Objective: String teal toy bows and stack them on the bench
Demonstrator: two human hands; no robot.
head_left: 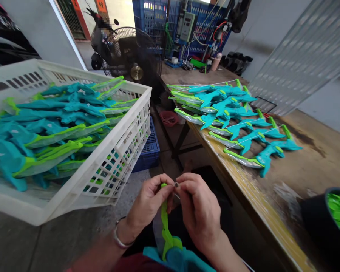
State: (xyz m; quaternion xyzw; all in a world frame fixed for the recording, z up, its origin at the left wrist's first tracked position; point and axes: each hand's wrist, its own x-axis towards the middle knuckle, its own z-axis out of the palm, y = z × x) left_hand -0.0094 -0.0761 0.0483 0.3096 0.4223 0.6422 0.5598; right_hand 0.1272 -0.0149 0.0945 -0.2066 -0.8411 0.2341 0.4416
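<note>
A teal and lime-green plastic toy bow (164,223) stands upright in front of my body, its lower part in my lap. My left hand (151,198) is closed around the green tip of its limb, thumb and forefinger pinched at the top. Beside that tip, my right hand (200,207) is closed in a pinch, its fingertips almost meeting the left ones. A thin pale string (176,195) shows between the hands and seems to run into the right fingers. A tiny dark spot sits at the right fingertips; I cannot tell what it is.
On my left, a white plastic crate (130,151) holds several similar toy bows. More strung bows (232,109) lie in a row on the wooden table (289,189) at right. A black bucket (314,215) contains green parts. A blue crate (151,153) and large fan (133,53) stand beyond.
</note>
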